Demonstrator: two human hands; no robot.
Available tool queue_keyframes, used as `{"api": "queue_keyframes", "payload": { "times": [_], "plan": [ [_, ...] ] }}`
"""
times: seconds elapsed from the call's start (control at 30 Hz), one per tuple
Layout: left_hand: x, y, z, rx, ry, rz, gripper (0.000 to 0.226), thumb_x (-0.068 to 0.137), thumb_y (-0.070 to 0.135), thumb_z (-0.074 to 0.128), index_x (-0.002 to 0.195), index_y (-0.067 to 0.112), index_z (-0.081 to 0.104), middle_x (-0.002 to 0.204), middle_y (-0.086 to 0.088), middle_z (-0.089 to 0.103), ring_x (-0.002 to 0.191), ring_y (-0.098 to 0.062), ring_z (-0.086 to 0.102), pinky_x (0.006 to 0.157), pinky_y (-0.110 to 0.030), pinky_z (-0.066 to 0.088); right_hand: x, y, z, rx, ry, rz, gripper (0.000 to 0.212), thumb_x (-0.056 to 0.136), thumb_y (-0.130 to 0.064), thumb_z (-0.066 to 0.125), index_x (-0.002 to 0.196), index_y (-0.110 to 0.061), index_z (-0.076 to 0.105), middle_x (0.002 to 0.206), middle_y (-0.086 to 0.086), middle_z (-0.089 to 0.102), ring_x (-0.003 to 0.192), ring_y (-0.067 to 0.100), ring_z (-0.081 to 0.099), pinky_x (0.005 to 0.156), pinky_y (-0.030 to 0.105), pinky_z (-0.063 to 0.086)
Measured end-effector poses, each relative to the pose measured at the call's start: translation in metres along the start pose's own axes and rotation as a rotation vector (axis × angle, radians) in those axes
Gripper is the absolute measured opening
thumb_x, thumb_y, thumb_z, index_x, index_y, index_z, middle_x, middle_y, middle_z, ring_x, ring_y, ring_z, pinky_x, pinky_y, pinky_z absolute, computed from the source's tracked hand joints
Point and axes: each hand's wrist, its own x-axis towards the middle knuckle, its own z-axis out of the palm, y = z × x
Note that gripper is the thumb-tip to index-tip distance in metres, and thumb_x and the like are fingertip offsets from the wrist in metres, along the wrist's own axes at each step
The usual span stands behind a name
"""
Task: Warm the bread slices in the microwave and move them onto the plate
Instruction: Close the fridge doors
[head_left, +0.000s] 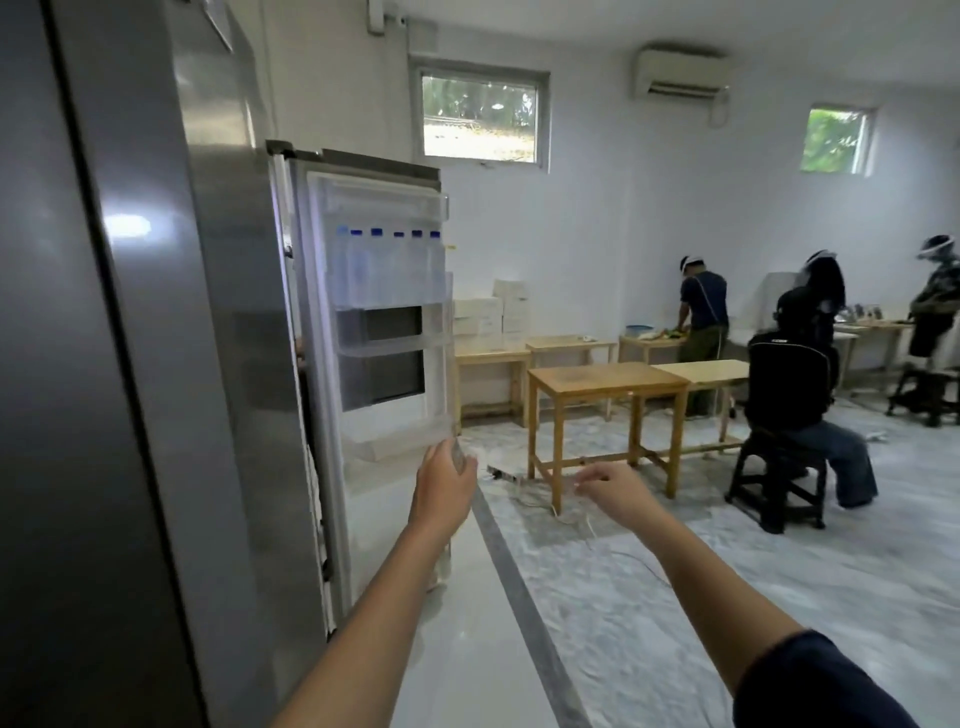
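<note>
Head view is showing the left hand (445, 480) reaching forward on a nearly straight arm, its grip wrapping round the outer edge of the open fridge door (358, 467). The right hand (608, 491) is hovering beside it, palm down, fingers hanging loosely curled and holding nothing. Clear bottles (387, 265) with blue caps are standing in a row in the door's translucent shelf. Smooth grey steel is covering the fridge (156, 364). Bread slices are not showing.

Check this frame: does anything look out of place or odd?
A white power strip and loose cables trail across the floor beside the wooden table, a likely trip hazard. The refrigerator door stands open, left hand gripping its edge.
</note>
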Motion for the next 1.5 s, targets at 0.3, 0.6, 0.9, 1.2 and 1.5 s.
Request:
{"api": "queue_keyframes", "payload": {
  "times": [0.3,0.6,0.9,1.2,1.5],
  "plan": [
    [0.163,0.007,0.107,-0.035,-0.035,0.032,0.052,0.098,0.030,0.040,0.143,0.007,0.031,0.150,-0.011,0.033,0.138,-0.025,0.032,0.111,-0.034,0.027,0.171,0.042,-0.036,0.009,0.072,-0.020,0.026,0.089,-0.018,0.058,0.114,-0.012,0.063,0.116,0.005,0.063,0.105,0.019,0.056,0.079,0.026,0.044],
    [0.326,-0.036,0.186,-0.044,-0.064,-0.008,0.053,0.099,0.031,0.040,0.145,0.009,0.028,0.151,-0.010,0.032,0.139,-0.025,0.030,0.111,-0.035,0.027,0.348,0.072,-0.030,-0.043,0.076,0.052,0.026,0.091,-0.011,0.054,0.115,-0.003,0.062,0.117,0.012,0.062,0.101,0.018,0.055,0.087,0.031,0.045],
    [0.535,-0.114,0.225,-0.028,-0.103,-0.022,0.053,0.098,0.033,0.040,0.144,0.008,0.031,0.150,-0.009,0.034,0.137,-0.025,0.033,0.110,-0.036,0.030,0.555,0.060,0.051,-0.030,0.016,0.095,0.028,0.090,-0.015,0.056,0.117,-0.009,0.061,0.121,0.006,0.062,0.111,0.018,0.055,0.091,0.031,0.044],
    [0.746,-0.157,0.228,-0.035,-0.109,0.006,0.053,0.098,0.033,0.040,0.143,0.007,0.031,0.149,-0.012,0.035,0.136,-0.027,0.035,0.108,-0.036,0.032,0.751,0.007,0.114,0.012,-0.001,0.077,0.029,0.091,-0.019,0.056,0.118,-0.010,0.061,0.116,0.005,0.062,0.099,0.014,0.053,0.081,0.026,0.041],
    [0.880,-0.156,0.279,0.020,-0.150,0.113,0.051,0.098,0.035,0.040,0.141,0.008,0.035,0.146,-0.009,0.039,0.133,-0.024,0.038,0.108,-0.037,0.035,0.912,-0.004,0.138,0.015,-0.051,0.073,0.026,0.090,-0.018,0.056,0.114,-0.010,0.063,0.106,0.001,0.061,0.107,0.019,0.055,0.090,0.032,0.044]
  ]
}}
